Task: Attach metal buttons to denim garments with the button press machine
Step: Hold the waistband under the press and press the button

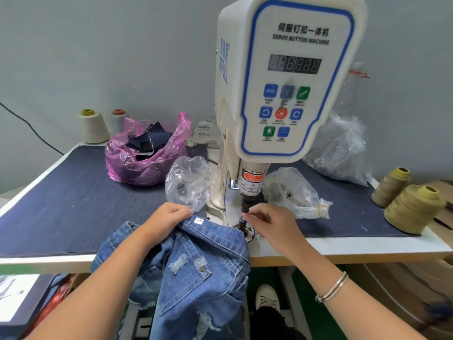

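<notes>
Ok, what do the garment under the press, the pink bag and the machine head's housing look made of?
The garment looks like mid-blue denim: visible twill weave, tan topstitching, frayed rips. The pink bag looks like thin glossy plastic film: translucent, crinkled, dark fabric scraps showing through. The machine housing looks like smooth white moulded plastic, possibly painted metal; its soft sheen leaves that open.

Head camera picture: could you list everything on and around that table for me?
button machine: one, white with blue trim, table centre
denim garment: one, blue, distressed, hanging over the table's front edge
pink bag: one, holding dark fabric scraps, back left
clear bags: three, beside the machine, one left, two right
thread cones: four; two olive at right, cream and grey at back left
table: one, navy cloth top
left hand: grips the garment's waistband
right hand: pinches at the press tip
</notes>
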`<state>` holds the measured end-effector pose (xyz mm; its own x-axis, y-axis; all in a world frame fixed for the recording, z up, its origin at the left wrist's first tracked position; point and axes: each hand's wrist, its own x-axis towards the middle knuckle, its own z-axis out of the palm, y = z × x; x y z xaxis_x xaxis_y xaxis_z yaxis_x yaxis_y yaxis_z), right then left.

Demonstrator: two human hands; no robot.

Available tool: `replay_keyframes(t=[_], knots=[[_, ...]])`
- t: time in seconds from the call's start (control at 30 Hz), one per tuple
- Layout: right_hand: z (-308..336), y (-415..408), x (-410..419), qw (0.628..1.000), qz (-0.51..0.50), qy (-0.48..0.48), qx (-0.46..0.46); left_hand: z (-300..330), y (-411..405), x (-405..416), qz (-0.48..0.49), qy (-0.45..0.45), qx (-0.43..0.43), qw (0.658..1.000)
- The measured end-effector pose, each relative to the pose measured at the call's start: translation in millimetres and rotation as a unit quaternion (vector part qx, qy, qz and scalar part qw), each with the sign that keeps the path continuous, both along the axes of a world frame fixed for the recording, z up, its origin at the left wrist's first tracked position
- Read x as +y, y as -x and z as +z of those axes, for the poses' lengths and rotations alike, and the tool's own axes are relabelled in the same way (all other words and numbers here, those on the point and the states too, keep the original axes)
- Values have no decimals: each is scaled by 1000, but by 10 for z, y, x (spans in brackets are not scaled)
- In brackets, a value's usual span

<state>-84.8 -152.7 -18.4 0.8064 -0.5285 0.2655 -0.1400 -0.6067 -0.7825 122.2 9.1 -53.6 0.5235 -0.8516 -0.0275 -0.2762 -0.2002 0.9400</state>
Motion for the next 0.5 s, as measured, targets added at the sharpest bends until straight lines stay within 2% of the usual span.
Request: replay_keyframes(t=[0.23,0.5], knots=[[43,-5,-8,997,5,70,11,7,7,-6,-1,-4,3,1000],[7,11,-5,996,5,94,-2,-10,-9,-2,-7,-6,14,1000]])
